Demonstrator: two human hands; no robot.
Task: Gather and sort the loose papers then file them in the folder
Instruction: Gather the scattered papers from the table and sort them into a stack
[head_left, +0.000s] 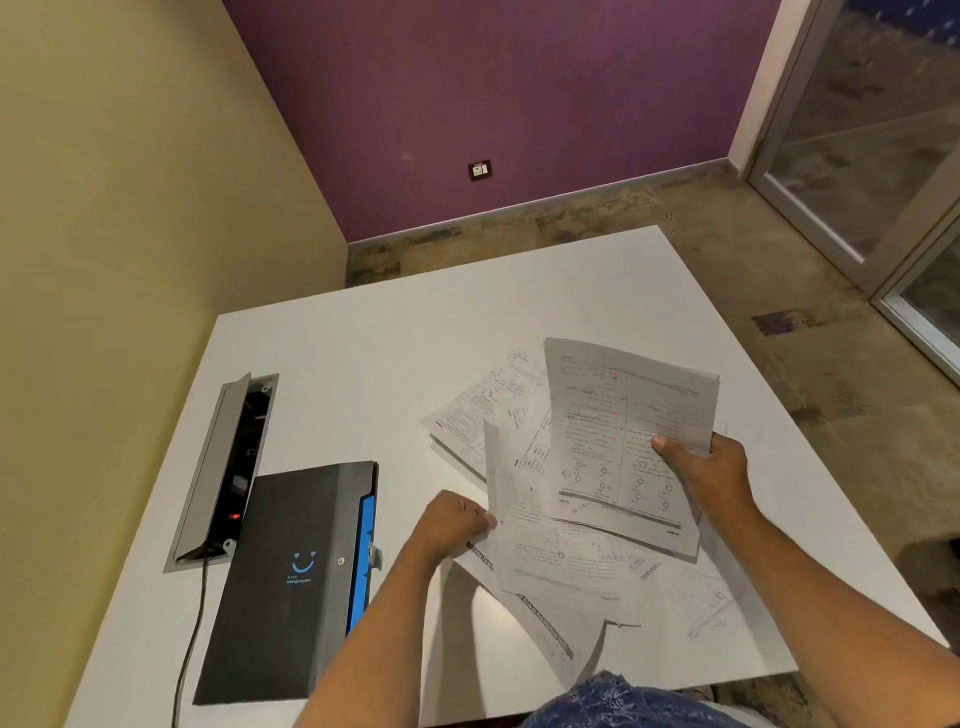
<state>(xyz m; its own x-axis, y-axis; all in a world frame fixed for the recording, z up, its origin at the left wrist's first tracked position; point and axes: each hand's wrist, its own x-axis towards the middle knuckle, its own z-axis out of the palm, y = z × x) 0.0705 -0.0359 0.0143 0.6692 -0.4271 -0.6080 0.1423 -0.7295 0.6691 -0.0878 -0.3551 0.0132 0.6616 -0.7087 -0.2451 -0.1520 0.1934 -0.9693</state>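
Papers right, folder left, all on the table (363, 332)

Had the folder (291, 577) lying flat near the left front, just right of an opened cable box (223, 467) sunk into the top, cord (189, 639) trailing off the front edge. Spread the loose papers (566, 566) overlapping across the right half. Held one sheet (623, 441) up over them in the right hand (701, 467), left hand (452, 525) pinching another sheet's edge between folder and pile.

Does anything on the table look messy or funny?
Yes. The loose papers lie fanned out crookedly and overlapping on the table, not stacked. One near sheet looks torn at its edge. The folder lies shut, and the cable box lid is open.
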